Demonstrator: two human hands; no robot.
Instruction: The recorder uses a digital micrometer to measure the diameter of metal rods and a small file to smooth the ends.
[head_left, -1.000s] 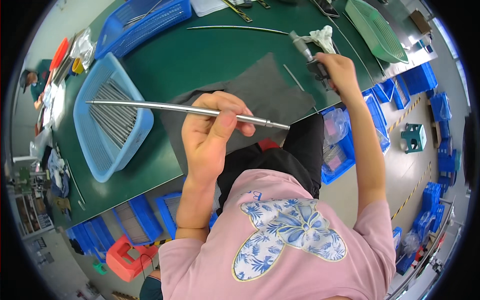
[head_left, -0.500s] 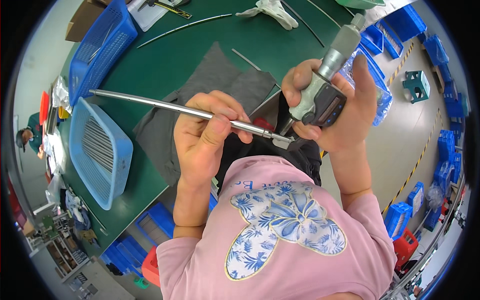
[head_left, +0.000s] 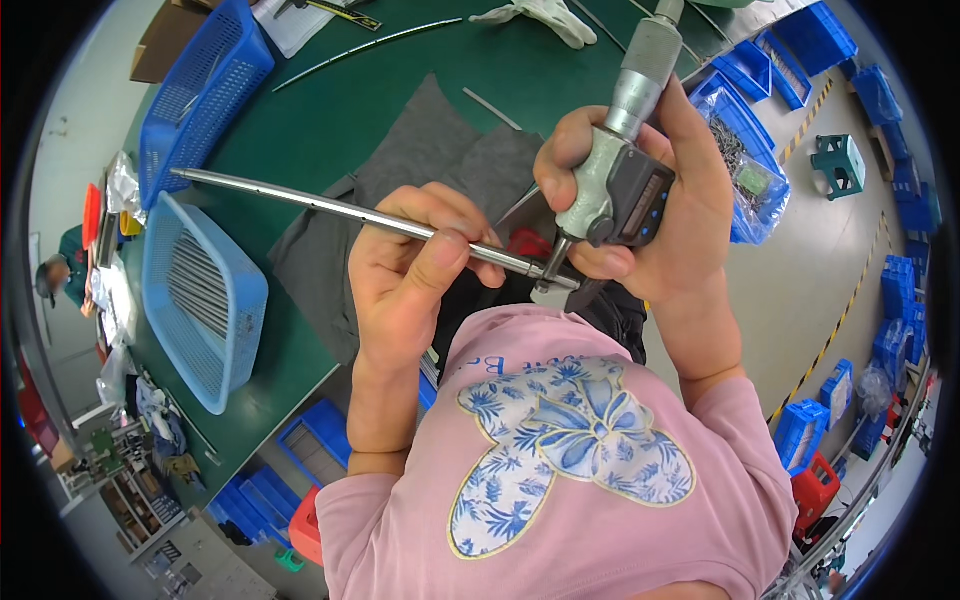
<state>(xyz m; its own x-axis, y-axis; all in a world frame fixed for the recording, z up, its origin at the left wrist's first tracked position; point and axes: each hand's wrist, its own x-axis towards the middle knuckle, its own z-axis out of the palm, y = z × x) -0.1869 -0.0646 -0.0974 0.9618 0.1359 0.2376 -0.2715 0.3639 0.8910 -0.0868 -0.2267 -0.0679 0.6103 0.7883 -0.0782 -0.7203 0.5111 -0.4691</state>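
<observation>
Between thumb and fingers, my left hand (head_left: 415, 265) pinches a long shiny metal rod (head_left: 300, 199). Its far end reaches left toward the baskets, and its stepped near end lies at the measuring tip of a digital micrometer (head_left: 597, 190). My right hand (head_left: 670, 215) is wrapped round the micrometer's body, with the thimble pointing up and away. The micrometer's frame partly hides the rod's end, so I cannot tell whether the jaws touch it. Beneath my hands a dark grey cloth (head_left: 400, 150) covers part of the green table.
A light blue basket (head_left: 250, 330) with several metal rods stands left, beside a darker blue basket (head_left: 205, 110). A thin rod (head_left: 370, 52) and a white glove (head_left: 540, 20) lie at the back. Blue bins (head_left: 745, 120) and a green stool (head_left: 838, 165) stand right. Another person (head_left: 70, 265) is far left.
My right hand has turned the micrometer more upright and shifted it left, bringing its measuring tip over the rod's end. The rod has moved slightly left.
</observation>
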